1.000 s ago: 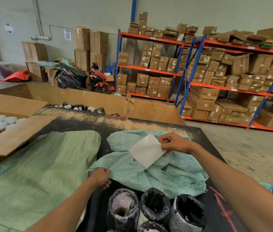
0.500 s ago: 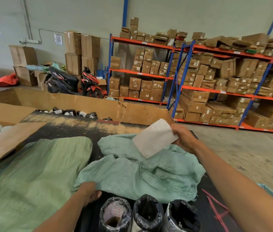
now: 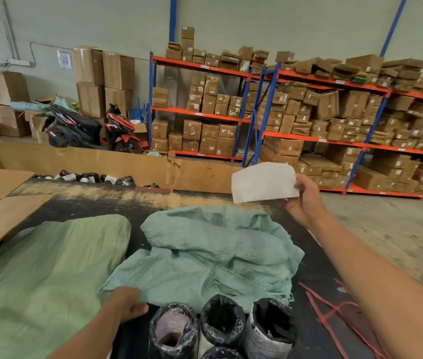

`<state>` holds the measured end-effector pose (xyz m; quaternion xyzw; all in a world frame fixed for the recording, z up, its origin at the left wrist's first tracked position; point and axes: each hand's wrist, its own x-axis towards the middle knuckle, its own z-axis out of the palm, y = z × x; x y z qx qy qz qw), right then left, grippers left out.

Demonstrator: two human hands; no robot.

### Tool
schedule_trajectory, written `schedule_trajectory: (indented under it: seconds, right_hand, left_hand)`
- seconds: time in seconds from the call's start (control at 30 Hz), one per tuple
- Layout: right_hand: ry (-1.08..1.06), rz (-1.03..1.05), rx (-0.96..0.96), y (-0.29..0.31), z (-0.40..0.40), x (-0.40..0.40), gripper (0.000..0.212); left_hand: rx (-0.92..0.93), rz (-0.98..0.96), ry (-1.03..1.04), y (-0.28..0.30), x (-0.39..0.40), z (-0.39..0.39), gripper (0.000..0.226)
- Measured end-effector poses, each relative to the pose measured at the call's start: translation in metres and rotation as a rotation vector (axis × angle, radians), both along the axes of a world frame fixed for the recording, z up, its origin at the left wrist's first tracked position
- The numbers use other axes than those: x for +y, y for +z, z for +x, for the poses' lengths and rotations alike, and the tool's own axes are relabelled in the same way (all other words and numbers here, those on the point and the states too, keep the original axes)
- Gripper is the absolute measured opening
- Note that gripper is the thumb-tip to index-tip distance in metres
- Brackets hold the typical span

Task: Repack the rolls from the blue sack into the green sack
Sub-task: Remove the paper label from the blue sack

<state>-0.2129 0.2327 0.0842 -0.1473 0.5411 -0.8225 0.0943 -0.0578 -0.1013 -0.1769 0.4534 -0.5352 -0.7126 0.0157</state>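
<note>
Right hand (image 3: 304, 200) pinches paper (image 3: 263, 181) — left hand (image 3: 127, 303) grips sack (image 3: 205, 257) edge.

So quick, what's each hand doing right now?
Left hand: grips the edge of the teal sack.
Right hand: pinches a white paper, raised above the table.

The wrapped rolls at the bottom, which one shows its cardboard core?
The leftmost roll, nearest the left hand: its open top shows a pale label and brown cardboard core. The other two upright rolls beside it show only dark plastic wrap.
</note>
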Motion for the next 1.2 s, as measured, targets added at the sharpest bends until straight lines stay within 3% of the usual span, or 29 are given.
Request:
schedule_trajectory:
  seconds: [0.03,0.2,0.4,0.53,0.67,0.8,0.93,1.07,1.2]
  right_hand:
    - [-0.045,0.006,0.021,0.008,-0.001,0.008,0.032]
    - [-0.076,0.202,0.053,-0.001,0.003,0.020,0.018]
    - [0.053,0.180,-0.027,-0.041,0.024,0.020,0.023]
    - [0.080,0.107,-0.059,-0.059,0.046,0.027,0.016]
    - [0.078,0.044,-0.145,-0.067,0.077,0.043,0.025]
    - [0.061,0.016,-0.182,-0.067,0.109,0.071,0.030]
    - [0.029,0.037,-0.119,-0.062,0.144,0.113,0.031]
    - [-0.151,0.252,0.028,-0.070,0.176,0.159,0.032]
    - [-0.327,0.616,0.308,-0.112,0.206,0.214,0.032]
  left_hand:
    - [0.004,-0.027,-0.009,-0.005,-0.002,0.001,0.030]
    - [0.041,0.254,0.051,-0.003,0.018,0.004,0.011]
    - [0.017,0.179,-0.016,0.034,0.032,0.006,0.018]
    - [-0.016,0.007,-0.098,0.062,0.045,0.022,0.024]
    - [-0.012,-0.130,-0.159,0.094,0.071,0.042,0.024]
    - [0.009,-0.632,-0.177,0.126,0.107,0.057,0.054]
    - [0.156,-0.936,-0.394,0.168,0.177,0.093,0.043]
    - [0.263,-1.162,-0.712,0.180,0.256,0.127,0.047]
    - [0.088,-1.275,-1.149,0.158,0.313,0.147,0.068]
